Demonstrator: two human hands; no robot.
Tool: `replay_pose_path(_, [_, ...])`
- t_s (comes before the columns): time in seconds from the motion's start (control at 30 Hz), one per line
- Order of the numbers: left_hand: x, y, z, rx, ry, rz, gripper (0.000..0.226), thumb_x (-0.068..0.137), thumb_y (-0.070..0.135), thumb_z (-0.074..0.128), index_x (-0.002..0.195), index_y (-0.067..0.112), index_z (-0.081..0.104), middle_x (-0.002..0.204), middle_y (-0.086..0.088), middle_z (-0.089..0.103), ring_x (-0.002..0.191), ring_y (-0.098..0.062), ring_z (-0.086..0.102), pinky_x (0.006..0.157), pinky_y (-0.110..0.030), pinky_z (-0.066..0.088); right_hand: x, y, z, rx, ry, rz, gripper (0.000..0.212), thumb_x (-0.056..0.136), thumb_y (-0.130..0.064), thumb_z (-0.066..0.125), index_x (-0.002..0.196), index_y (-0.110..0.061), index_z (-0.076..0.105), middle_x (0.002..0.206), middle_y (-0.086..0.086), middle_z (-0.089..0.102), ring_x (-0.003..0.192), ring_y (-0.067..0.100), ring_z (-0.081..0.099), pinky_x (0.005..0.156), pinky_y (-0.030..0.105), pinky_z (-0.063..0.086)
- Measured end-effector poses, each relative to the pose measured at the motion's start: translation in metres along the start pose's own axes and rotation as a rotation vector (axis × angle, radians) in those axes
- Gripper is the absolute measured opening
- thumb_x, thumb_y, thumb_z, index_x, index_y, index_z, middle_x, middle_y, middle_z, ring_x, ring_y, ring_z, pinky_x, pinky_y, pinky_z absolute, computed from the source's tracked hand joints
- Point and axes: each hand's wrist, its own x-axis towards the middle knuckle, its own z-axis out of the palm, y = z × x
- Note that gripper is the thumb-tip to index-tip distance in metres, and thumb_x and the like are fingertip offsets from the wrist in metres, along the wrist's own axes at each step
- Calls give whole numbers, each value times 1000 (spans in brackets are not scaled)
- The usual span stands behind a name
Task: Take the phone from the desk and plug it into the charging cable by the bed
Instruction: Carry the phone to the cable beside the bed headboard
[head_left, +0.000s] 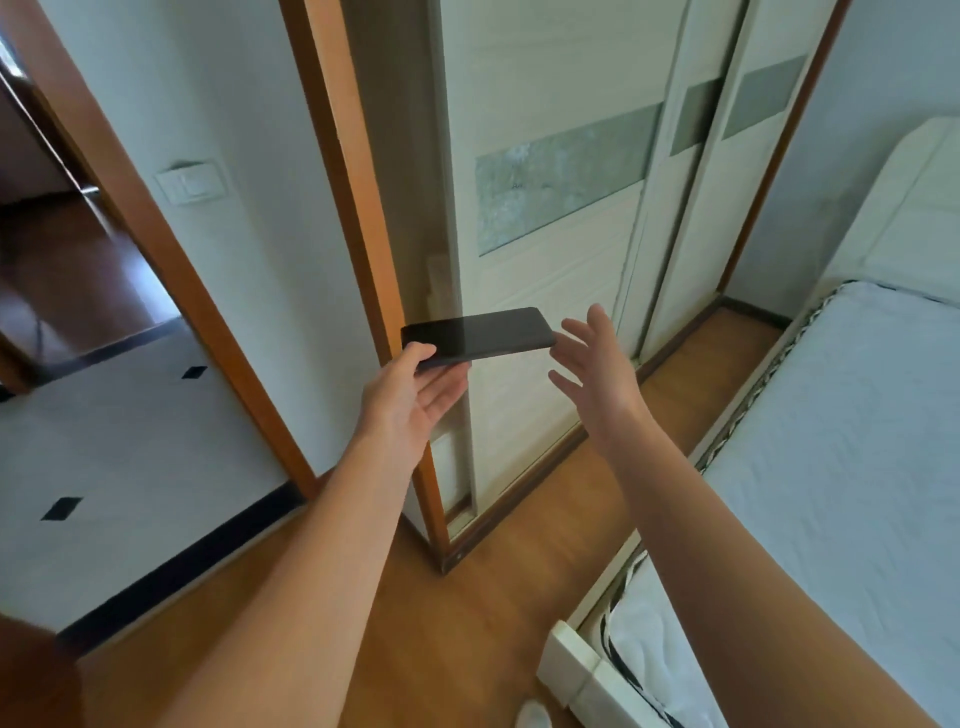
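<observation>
Bedroom floor beside the bed (852, 415): left hand (410, 400) pinches one end of the phone (478, 335), held level; right hand (597, 374) spread, empty; phone likely rigid, slick, better gripped along its edges.

Floor (519, 525): brown wood
Wardrobe (550, 218): cream sliding doors, grey panels
Bed (841, 441): white, at right
Doorway (67, 249): orange-brown frame
</observation>
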Motion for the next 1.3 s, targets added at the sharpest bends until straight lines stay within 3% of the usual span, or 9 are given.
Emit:
replay_pose_path(0.47, [140,31,117,160,-64,160,11,91,9,64,101,7,66,90,-17,80,84,-29,78,63,-33,62,156,-44,2,137,51,-77,55,95,-54,34,135,-20,49,128,0,58,110,8,60,103,38,44])
replay_pose_path(0.63, [188,17,159,178,-125,70,12,90,9,65,101,5,64,82,-15,80,82,-29,78,61,-32,62,195,-62,-34,103,165,-99,50,94,-57,31,126,-23,51,119,-5,58,108,10,54,105,37,41])
replay_pose_path(0.83, [250,-3,195,187,-232,-46,13,91,10,64,102,4,65,84,-16,80,83,-27,78,61,-30,61,239,-66,-72,95,325,-134,63,96,-57,28,144,-18,38,144,3,49,131,21,44,111,42,33])
replay_pose_path(0.93, [284,-10,213,214,-274,-120,13,91,10,64,103,5,66,89,-18,79,83,-26,78,60,-30,61,257,-66,-84,88,420,-153,66,95,-58,29,146,-18,38,143,3,50,131,20,45,107,38,34])
replay_pose_path(1.3, [366,-30,261,242,-378,-350,11,92,11,64,100,4,66,93,-21,79,79,-26,79,62,-31,64,306,-81,-86,10,686,-187,61,98,-53,30,145,-15,38,144,6,49,130,20,46,111,45,34])
